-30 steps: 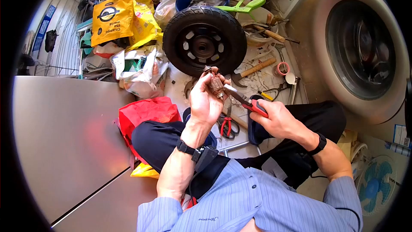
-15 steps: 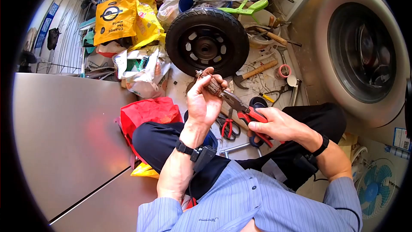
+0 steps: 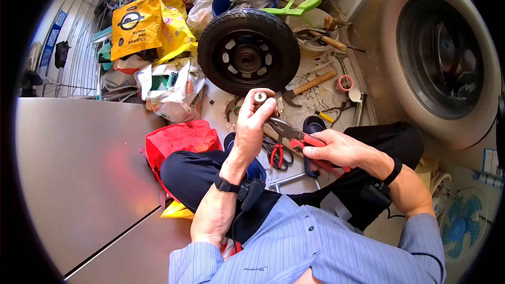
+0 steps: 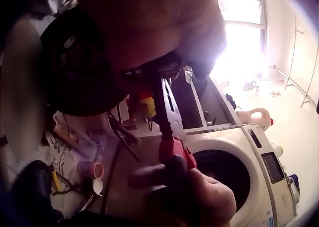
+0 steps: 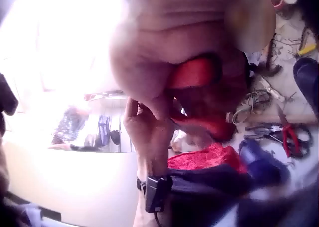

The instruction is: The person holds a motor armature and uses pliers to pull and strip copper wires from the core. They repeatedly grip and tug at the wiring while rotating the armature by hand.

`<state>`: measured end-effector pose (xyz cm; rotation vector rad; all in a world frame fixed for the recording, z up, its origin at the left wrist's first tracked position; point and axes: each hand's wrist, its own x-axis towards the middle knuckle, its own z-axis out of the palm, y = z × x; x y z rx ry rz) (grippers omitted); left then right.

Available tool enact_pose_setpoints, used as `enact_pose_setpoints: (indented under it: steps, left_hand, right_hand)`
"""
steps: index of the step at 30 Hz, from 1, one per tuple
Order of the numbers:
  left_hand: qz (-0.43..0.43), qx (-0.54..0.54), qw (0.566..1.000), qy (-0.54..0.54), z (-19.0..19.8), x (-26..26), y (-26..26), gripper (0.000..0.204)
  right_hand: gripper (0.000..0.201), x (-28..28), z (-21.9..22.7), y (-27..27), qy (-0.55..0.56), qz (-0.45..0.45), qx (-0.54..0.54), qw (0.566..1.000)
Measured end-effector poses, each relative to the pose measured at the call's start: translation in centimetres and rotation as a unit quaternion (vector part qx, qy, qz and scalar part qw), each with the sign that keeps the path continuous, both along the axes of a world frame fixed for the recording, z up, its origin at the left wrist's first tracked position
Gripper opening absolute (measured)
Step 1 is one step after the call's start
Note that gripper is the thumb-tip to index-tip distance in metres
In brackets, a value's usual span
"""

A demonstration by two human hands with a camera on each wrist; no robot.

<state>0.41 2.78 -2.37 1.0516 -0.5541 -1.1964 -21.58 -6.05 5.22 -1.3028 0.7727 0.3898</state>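
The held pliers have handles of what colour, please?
Mainly red handles, best seen in the head view.

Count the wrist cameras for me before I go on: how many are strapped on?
2. One black camera is strapped to the wrist below the left hand; the other camera sits at the wrist of the right hand.

Striped blue shirt (image 3: 284, 242), dark trousers (image 3: 187, 173), black straps (image 3: 227, 184) on both wrists.

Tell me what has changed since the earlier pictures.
The left hand has turned the small metal part, bringing its round end toward the head camera. The handles of the pliers have spread in the right hand. Neither hand let go; the wheel and hammer stayed put.
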Motion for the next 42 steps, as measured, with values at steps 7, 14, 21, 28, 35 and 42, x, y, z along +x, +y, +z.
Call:
enact_pose_setpoints:
  steps: [7,14,21,28,35,42]
  left_hand:
    - [0.042,-0.012,0.972,0.231,0.1,0.1,-0.2,0.025]
    - [0.03,-0.039,0.933,0.356,-0.4,2.0,-0.1,0.032]
    - [0.035,-0.037,0.966,0.252,-0.2,1.4,-0.1,0.032]
    - [0.055,-0.03,0.967,0.249,0.4,1.0,-0.2,0.036]
    - [0.047,-0.03,0.975,0.214,0.8,0.7,-0.1,0.038]
    - [0.03,-0.017,0.996,0.081,0.4,-0.4,-0.1,0.043]
  right_hand:
    - [0.036,-0.4,-0.7,1.0,-0.016,0.009,-0.065,0.998]
    - [0.035,0.0,0.3,0.9,-0.001,0.029,-0.087,0.996]
    - [0.029,0.3,-0.2,0.9,-0.035,0.012,-0.099,0.994]
    - [0.025,0.8,1.3,0.9,0.013,-0.008,-0.093,0.996]
    - [0.027,0.6,0.6,0.2,-0.003,0.033,-0.097,0.995]
    - [0.028,0.3,0.2,0.2,0.015,0.028,-0.084,0.996]
